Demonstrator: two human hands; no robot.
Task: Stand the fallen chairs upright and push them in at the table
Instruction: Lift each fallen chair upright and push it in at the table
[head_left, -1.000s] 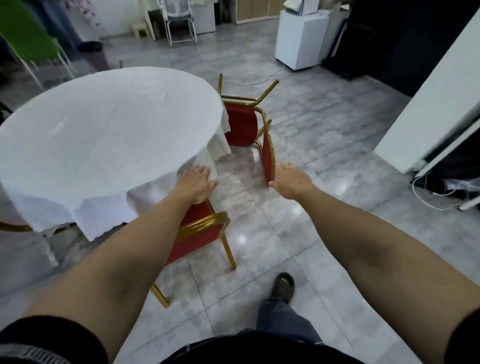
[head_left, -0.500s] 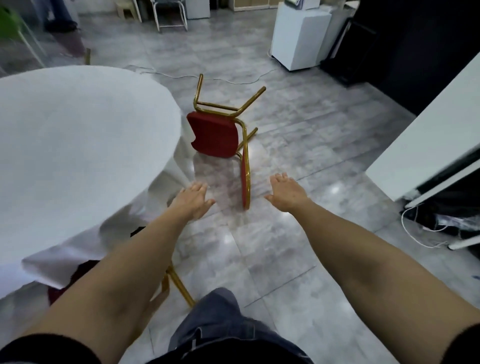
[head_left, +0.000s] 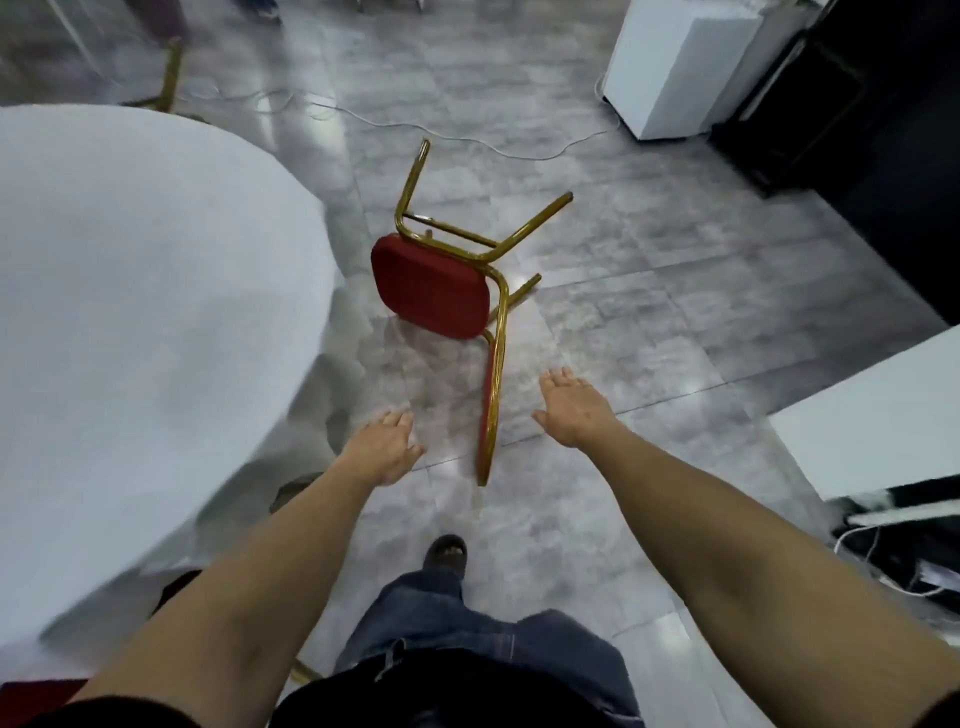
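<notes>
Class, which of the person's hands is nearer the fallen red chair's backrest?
Right. The right hand hovers just beside the backrest, open; the left hand sits slightly farther off, on its other side.

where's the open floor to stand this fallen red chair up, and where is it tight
Open tile lies right of the fallen chair, between it and the white panel, and beyond its legs up to the cable. Tight: the strip between the chair and the tablecloth, where the left hand reaches.

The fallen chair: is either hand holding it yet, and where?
Nothing is held. Both hands, left and right, hover open either side of the chair back.
</notes>
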